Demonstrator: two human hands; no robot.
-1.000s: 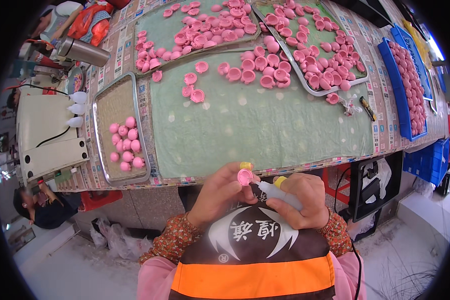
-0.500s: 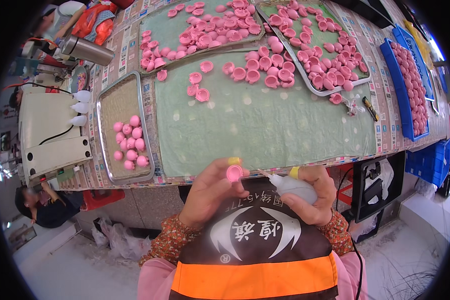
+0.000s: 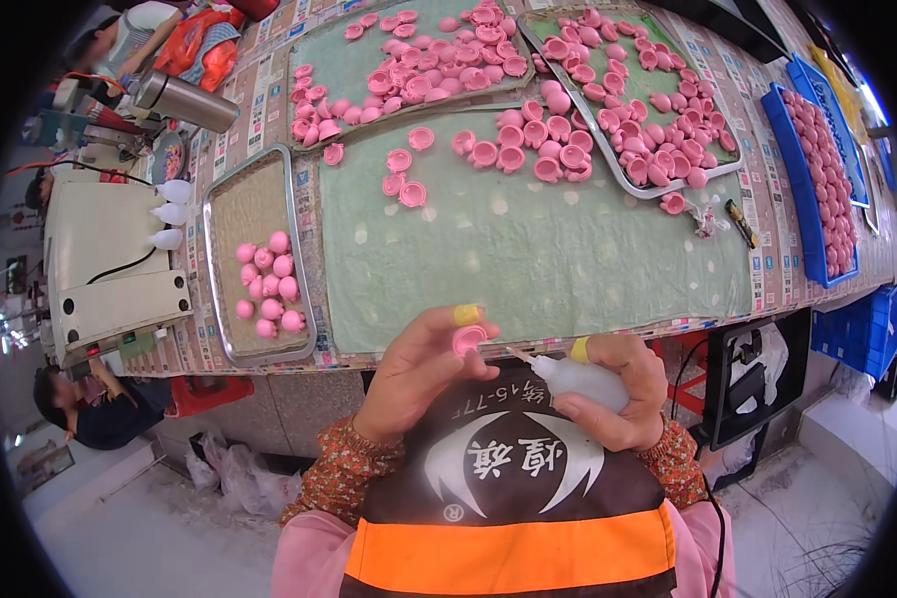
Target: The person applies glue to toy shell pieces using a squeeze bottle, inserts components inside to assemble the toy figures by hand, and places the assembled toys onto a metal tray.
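Observation:
Between the fingertips of my left hand is a small hollow pink plastic half-shell, its open side facing up toward me. My right hand is wrapped round a translucent white squeeze bottle, which lies tilted with its thin nozzle pointing left at the shell. A small gap separates the nozzle tip from the shell. Yellow tape is wound on a finger of each hand. Both hands are over my dark apron, just in front of the table edge.
A green cloth covers the table ahead, with loose pink shells on its far part. Round pink pieces sit in a metal tray at left. More shells fill a tray at far right, beside a blue crate. A metal flask lies far left.
The shell has turned and tilted a little in my left fingers. The bottle has shifted slightly left and its nozzle sits a bit lower. The whole view has moved slightly.

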